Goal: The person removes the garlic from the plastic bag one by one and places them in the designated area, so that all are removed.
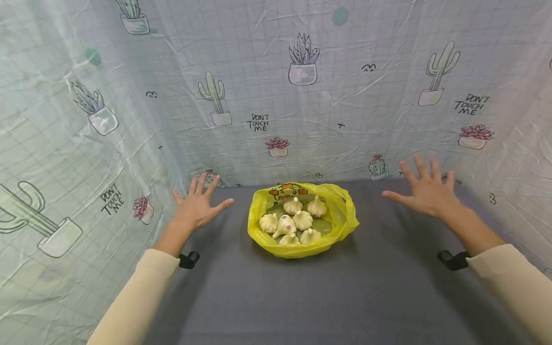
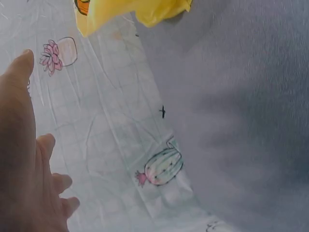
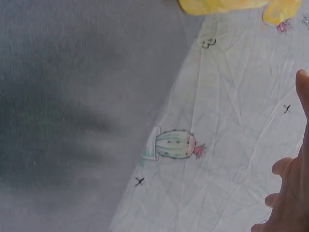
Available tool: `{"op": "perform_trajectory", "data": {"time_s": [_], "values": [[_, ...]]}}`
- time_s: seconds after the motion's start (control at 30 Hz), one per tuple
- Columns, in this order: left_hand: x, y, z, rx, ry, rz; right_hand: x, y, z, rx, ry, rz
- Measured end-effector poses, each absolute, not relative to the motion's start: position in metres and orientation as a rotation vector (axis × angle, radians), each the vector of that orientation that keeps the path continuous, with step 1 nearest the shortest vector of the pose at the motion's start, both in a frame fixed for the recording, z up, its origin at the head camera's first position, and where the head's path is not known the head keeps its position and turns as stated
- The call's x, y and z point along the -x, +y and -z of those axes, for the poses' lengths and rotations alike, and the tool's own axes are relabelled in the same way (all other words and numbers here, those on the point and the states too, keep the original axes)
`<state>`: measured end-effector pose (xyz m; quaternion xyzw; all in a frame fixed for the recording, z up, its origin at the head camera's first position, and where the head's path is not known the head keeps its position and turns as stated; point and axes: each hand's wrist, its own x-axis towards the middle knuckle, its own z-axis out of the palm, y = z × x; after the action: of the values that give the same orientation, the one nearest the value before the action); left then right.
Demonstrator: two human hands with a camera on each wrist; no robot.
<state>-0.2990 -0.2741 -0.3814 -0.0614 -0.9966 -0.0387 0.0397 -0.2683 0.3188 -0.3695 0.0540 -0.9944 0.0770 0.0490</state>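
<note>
A yellow plastic bag [image 1: 297, 250] stands with its mouth spread wide near the back of the grey table. Inside it lie several garlic bulbs [image 1: 303, 220], pale, one with purple marks. To the left of the bag, my left hand [image 1: 196, 208] is held up with fingers spread and nothing in it. My right hand [image 1: 429, 191] is raised on the other side, fingers fanned out, also holding nothing. Both hands are apart from the bag. Only the bag's edge [image 2: 161, 10] shows in the left wrist view, and likewise a strip of it [image 3: 217, 5] in the right wrist view.
A grey cloth [image 1: 302, 302] covers the table. Pale sheeting [image 1: 241, 57] printed with cacti and lettering hangs behind it and along both sides, close beyond each hand. Black straps [image 1: 189, 260] show at both wrists, by the cream sleeves [image 1: 133, 299].
</note>
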Motion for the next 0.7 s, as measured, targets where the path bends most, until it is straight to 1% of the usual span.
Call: {"op": "perform_trajectory", "data": {"time_s": [0.33, 0.5, 0.7], "values": [[0.287, -0.256, 0.39, 0.237, -3.009, 0.252, 0.252, 0.293, 0.374, -0.211, -3.03, -0.367], [0.284, -0.242, 0.395, 0.277, -2.932, 0.422, 0.245, 0.273, 0.374, -0.29, -2.955, -0.474], [0.281, -0.223, 0.41, 0.371, -2.778, 0.551, 0.237, 0.251, 0.374, -0.413, -2.822, -0.665]]}}
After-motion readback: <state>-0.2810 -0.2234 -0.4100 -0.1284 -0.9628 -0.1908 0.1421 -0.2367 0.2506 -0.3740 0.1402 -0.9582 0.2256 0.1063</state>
